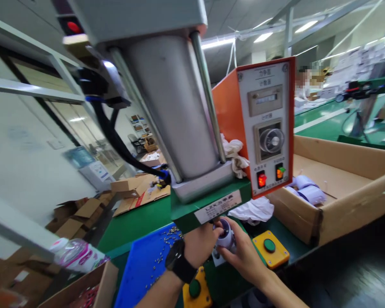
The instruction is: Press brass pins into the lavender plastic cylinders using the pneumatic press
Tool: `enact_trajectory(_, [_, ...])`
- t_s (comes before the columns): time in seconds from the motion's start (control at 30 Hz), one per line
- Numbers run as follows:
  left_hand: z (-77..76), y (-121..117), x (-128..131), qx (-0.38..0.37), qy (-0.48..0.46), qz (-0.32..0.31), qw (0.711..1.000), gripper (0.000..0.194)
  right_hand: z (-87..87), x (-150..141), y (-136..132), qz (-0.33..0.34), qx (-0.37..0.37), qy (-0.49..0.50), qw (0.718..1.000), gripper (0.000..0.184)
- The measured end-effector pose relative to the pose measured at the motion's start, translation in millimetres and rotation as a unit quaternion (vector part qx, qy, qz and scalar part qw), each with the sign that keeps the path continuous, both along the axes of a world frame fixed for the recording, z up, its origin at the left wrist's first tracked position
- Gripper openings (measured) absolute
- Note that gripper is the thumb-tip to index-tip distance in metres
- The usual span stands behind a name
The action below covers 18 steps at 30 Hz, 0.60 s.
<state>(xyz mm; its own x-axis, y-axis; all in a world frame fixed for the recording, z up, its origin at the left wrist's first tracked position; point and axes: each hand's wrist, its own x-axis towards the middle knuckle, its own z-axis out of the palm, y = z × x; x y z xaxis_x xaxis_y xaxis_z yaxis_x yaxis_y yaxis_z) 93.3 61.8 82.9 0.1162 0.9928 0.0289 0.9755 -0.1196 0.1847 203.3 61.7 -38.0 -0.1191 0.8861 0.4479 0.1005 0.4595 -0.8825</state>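
A short lavender cylinder-shaped plastic part, open at the top, sits under the green head of a pneumatic press. Around its right side and front curl the fingers and thumb of my right hand, gripping it. My left hand, with a black watch on the wrist, reaches in from the left. Its fingers are bent together at the part's opening; whatever they pinch is hidden. A light metal base plate shows below the part.
A blue tray with scattered small metal pieces lies left. Yellow button boxes flank my hands. An orange control box stands right of the press cylinder. Further right, a cardboard box holds lavender parts. A bottle stands at left.
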Motion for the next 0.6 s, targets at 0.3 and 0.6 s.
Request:
enact_trajectory(0.3, [10.6,-7.6,0.9,-0.036,-0.052,0.018,0.998,0.020,-16.7,12.0,6.1,-0.007,0.086,-0.133,0.987,0.063])
enact_trajectory(0.6, [-76.4,-105.0,-80.3,0.173,0.049,-0.071,0.981,0.034,-62.7,98.5,-7.9,-0.178,0.273,-0.280,0.903,0.029])
